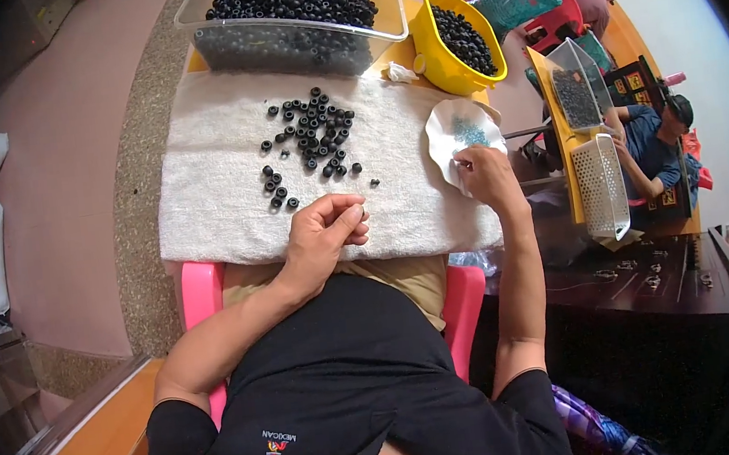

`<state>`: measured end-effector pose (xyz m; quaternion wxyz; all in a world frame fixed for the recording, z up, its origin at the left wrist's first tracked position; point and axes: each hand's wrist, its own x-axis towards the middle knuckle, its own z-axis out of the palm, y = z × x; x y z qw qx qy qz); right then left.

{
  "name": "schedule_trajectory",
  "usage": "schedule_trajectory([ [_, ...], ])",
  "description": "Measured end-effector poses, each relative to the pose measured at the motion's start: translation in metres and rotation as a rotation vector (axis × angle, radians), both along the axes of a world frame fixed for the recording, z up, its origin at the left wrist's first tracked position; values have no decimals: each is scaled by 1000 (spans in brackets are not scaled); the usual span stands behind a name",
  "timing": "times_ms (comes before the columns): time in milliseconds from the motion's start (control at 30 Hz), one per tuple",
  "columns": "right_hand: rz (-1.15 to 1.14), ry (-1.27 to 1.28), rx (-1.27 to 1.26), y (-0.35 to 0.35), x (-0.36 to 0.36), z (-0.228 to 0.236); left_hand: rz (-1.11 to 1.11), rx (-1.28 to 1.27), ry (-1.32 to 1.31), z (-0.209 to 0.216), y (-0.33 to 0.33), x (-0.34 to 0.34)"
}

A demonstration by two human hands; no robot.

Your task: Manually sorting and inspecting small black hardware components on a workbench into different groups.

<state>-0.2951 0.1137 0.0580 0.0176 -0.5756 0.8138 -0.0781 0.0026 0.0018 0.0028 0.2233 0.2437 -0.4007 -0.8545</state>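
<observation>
My left hand [323, 235] is closed above the near edge of the white towel [230, 215], thumb pressed to the curled fingers. A small piece seems pinched there, too covered to name. My right hand [491, 177] reaches over the near rim of a white wavy-edged dish [441, 135], fingertips pinched together inside it. What they grip, if anything, is hidden. Tiny pale blue-clear pieces [468, 131] lie in the dish beyond those fingers. Small black ring-shaped parts [312, 133] are scattered on the towel, past my left hand. One small dark part [375, 183] sits apart, between both hands.
A clear bin [293, 53] heaped with black parts stands at the far edge, beside a yellow basket [437, 69] of similar parts. Crumpled white tissue [402, 72] lies near it. At right, a person [653, 139] works by a white perforated basket [600, 189]. Pink chair arms [464, 301] flank me.
</observation>
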Motion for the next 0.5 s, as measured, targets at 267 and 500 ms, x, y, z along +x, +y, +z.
schedule_trajectory([
  [267,-12,-147,-201,7,22,8,-13,26,-16,3,1,2],
  [500,56,-401,-390,7,65,9,-38,100,23,4,1,1],
])
